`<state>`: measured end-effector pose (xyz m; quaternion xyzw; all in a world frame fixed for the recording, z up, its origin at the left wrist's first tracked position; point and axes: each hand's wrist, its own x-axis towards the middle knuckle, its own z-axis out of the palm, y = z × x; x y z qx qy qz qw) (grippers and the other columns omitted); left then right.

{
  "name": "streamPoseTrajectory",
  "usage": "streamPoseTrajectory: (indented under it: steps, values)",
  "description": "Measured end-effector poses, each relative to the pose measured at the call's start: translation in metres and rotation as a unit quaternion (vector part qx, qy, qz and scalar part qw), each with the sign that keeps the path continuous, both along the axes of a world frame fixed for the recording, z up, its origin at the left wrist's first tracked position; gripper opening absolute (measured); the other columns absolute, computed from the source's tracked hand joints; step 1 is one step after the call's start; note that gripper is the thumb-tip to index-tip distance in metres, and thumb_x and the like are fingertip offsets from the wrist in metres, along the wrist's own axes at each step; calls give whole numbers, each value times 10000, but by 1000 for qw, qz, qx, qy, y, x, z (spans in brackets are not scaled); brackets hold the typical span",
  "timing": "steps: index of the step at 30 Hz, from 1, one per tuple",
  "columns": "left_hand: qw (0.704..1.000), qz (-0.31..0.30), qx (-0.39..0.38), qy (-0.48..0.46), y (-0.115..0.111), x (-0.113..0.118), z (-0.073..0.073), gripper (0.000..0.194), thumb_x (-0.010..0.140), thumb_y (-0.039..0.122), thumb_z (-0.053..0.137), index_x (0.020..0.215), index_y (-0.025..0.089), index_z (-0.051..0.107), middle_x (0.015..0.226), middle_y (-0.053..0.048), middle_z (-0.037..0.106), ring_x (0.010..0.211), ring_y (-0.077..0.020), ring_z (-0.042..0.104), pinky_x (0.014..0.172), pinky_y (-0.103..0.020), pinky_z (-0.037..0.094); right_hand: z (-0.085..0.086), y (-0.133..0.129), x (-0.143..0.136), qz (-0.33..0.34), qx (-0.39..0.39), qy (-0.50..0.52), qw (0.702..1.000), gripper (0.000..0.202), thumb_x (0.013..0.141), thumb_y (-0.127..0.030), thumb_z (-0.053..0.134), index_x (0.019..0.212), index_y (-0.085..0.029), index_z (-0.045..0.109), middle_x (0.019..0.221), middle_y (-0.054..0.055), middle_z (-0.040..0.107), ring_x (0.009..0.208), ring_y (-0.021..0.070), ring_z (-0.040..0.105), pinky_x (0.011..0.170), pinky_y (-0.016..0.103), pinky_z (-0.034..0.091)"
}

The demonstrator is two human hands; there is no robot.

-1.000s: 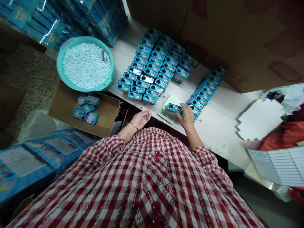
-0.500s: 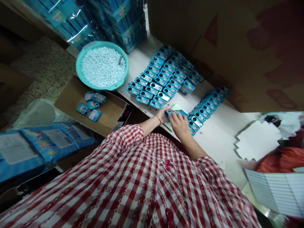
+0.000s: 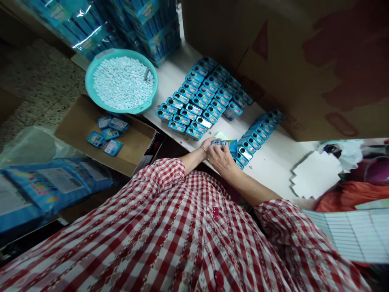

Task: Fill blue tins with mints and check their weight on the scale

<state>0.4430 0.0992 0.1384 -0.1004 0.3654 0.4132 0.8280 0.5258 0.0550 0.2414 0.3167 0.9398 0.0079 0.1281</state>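
A blue printed packet (image 3: 228, 146) is between my two hands at the table's front edge. My left hand (image 3: 208, 144) has its fingers round the packet's left end, partly hidden behind my other hand. Over the packet's near side, my right hand (image 3: 221, 159) lies with bent fingers pressed on it. Just beyond them is a pale green pad (image 3: 220, 135). Rows of small blue tins (image 3: 194, 108) stand packed together ahead, each with a dark round spot on top. Another line of blue tins (image 3: 251, 142) stands right beside my right hand.
A turquoise basin (image 3: 91, 87) of small white pieces with a scoop stands at left. Below it, an open carton (image 3: 73, 134) holds several blue packs. Wrapped blue stacks (image 3: 152, 32) and a large cardboard box (image 3: 285, 73) stand behind. White card sheets (image 3: 317, 174) lie right.
The view has shifted, so the table's contents appear further left. The packet now lies more level in my hands, and my right hand has moved closer to my left.
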Motion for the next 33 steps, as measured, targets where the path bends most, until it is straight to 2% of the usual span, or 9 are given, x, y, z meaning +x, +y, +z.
streamPoseTrajectory:
  steps: [4,10,13,17,21,23,27,30,33]
  values:
    - [999,-5,-48,0,-1,1,6,124,792,107,523,747,119,638,503,2,569,516,-103,571,576,-199,444,6,8,14,-50,0,0,999,365,882,-73,303,1129,-85,571,1048,165,582,916,260,447,733,400,328]
    - [996,16,-86,17,2,-6,11,139,807,87,488,816,119,623,534,-9,589,508,-106,569,582,-222,480,2,11,52,-161,10,112,981,382,822,-134,437,1196,-147,516,1119,126,574,922,255,451,766,368,356]
    - [995,27,-84,36,-1,-17,12,145,838,102,468,811,114,611,538,-25,595,523,-117,588,596,-238,506,-19,12,69,-240,-19,228,944,396,758,-150,489,1153,-161,521,1110,112,566,954,251,479,822,365,395]
    - [994,21,-80,68,-16,-41,12,209,885,160,420,830,95,610,633,-84,649,605,-145,641,607,-251,531,-65,16,78,-324,-76,370,867,347,736,-201,501,1082,-173,525,1018,89,572,945,230,525,823,359,441]
    - [991,23,-88,97,-39,-69,16,207,886,168,428,848,87,614,672,-94,664,642,-151,658,632,-254,543,-100,18,83,-382,-119,404,823,351,732,-233,507,1074,-158,521,1003,92,576,917,224,541,819,375,457]
    - [989,26,-93,108,-50,-80,20,202,883,156,428,866,91,619,686,-91,670,654,-149,662,641,-253,546,-102,13,87,-385,-116,392,827,393,737,-226,512,1122,-146,508,1066,115,568,974,239,534,855,403,449]
    - [990,2,-88,106,-68,-89,28,220,883,137,411,834,94,621,741,-98,689,697,-159,675,662,-265,549,-79,-13,74,-305,-73,338,887,452,801,-230,523,1245,-158,474,1263,154,500,1172,285,438,963,475,383]
    - [993,-32,-89,75,-79,-85,29,249,884,120,392,836,81,632,760,-109,693,702,-164,675,672,-277,545,-61,-38,38,-211,-129,293,923,349,889,-241,441,1220,-165,522,1187,141,558,1095,241,495,935,419,421]
    - [992,-58,-106,42,-88,-80,26,291,899,122,362,862,74,647,689,-89,674,624,-148,652,637,-269,529,-57,-53,-3,-133,-212,233,939,314,903,-228,442,1189,-155,550,1180,129,558,1057,208,511,897,350,449]
